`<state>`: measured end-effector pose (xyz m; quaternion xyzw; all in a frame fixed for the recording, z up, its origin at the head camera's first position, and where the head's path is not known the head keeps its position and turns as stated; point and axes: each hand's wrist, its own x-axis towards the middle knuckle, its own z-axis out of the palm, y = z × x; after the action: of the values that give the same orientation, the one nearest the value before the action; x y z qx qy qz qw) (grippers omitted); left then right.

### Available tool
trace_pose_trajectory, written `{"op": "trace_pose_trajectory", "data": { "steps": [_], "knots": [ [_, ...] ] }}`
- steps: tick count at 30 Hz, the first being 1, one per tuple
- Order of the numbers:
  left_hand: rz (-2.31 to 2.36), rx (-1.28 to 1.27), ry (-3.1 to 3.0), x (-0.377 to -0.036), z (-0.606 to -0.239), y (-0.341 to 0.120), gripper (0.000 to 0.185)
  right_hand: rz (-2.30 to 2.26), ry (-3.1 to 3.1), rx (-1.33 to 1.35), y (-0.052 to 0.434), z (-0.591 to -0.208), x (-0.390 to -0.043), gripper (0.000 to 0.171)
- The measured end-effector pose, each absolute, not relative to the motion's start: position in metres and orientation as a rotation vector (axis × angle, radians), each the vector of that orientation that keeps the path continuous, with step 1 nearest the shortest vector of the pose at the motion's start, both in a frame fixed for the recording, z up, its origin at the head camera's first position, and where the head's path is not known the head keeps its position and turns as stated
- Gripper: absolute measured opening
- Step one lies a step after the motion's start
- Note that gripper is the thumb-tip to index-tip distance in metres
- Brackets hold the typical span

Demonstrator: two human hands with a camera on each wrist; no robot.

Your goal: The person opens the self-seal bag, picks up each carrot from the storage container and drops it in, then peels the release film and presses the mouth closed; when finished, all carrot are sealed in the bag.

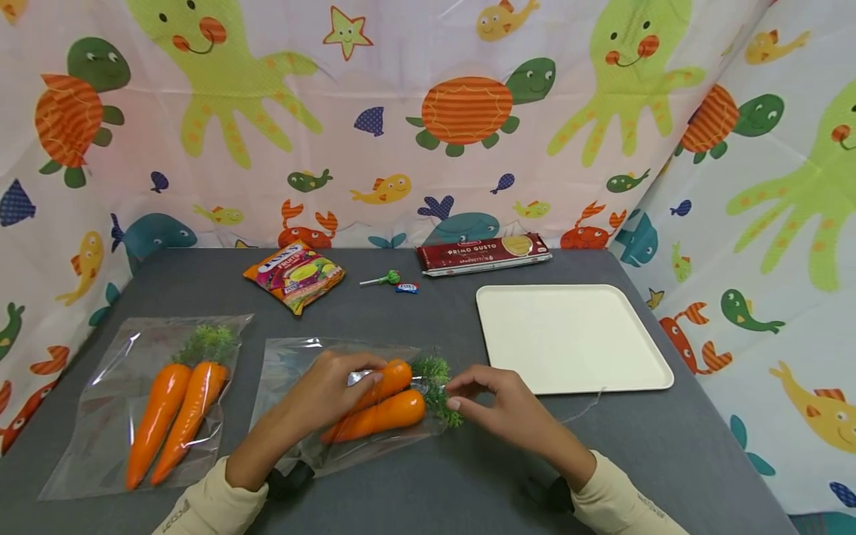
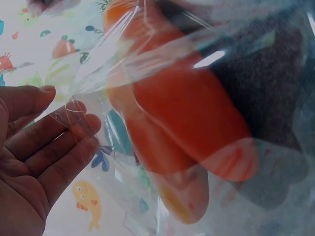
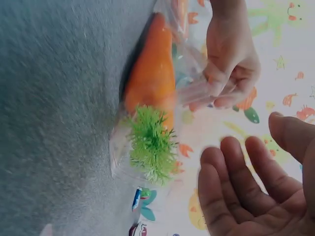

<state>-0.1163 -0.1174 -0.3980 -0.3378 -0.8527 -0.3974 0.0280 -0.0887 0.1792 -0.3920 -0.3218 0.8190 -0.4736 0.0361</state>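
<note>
Pinching the clear bag (image 1: 314, 394) near its mouth, the left hand (image 1: 324, 397) holds two toy carrots (image 1: 374, 405) inside it at the table's (image 1: 435, 483) front centre. Beside their green tops, the right hand (image 1: 504, 409) hovers with loosely curved, empty fingers. A white tray (image 1: 568, 338) lies behind.

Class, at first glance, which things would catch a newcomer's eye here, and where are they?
Two orange carrots in a clear bag lie at the table's front centre, with the left hand on them and the right hand by their green tops. A second bagged pair lies left; a white tray sits right.
</note>
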Motion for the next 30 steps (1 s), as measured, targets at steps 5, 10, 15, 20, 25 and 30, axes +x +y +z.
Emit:
{"op": "trace_pose_trajectory", "data": {
  "steps": [5,10,15,20,25,30],
  "knots": [
    [-1.218,-1.038,-2.626,-0.115,-0.398,-0.117,0.019,-1.378,2.38,-0.765,0.184,-0.39,-0.071,0.022],
    [-1.184,-1.036,-2.632,-0.115,-0.397,-0.117,0.019,-1.445,1.96,-0.586,0.181,-0.397,-0.062,0.027],
    [-1.145,-1.042,-2.631,-0.114,-0.396,-0.115,0.019,-1.58,1.617,-0.313,0.177,-0.406,-0.061,0.046],
    [-1.151,-1.039,-2.626,-0.115,-0.396,-0.116,0.02,-1.663,1.475,-0.147,0.171,-0.411,-0.061,0.058],
    [-1.165,-1.047,-2.619,-0.115,-0.396,-0.116,0.02,-1.703,1.43,-0.076,0.164,-0.411,-0.063,0.065],
    [-1.156,-1.064,-2.592,-0.115,-0.396,-0.117,0.019,-1.699,1.476,-0.05,0.163,-0.415,-0.068,0.072]
  ]
}}
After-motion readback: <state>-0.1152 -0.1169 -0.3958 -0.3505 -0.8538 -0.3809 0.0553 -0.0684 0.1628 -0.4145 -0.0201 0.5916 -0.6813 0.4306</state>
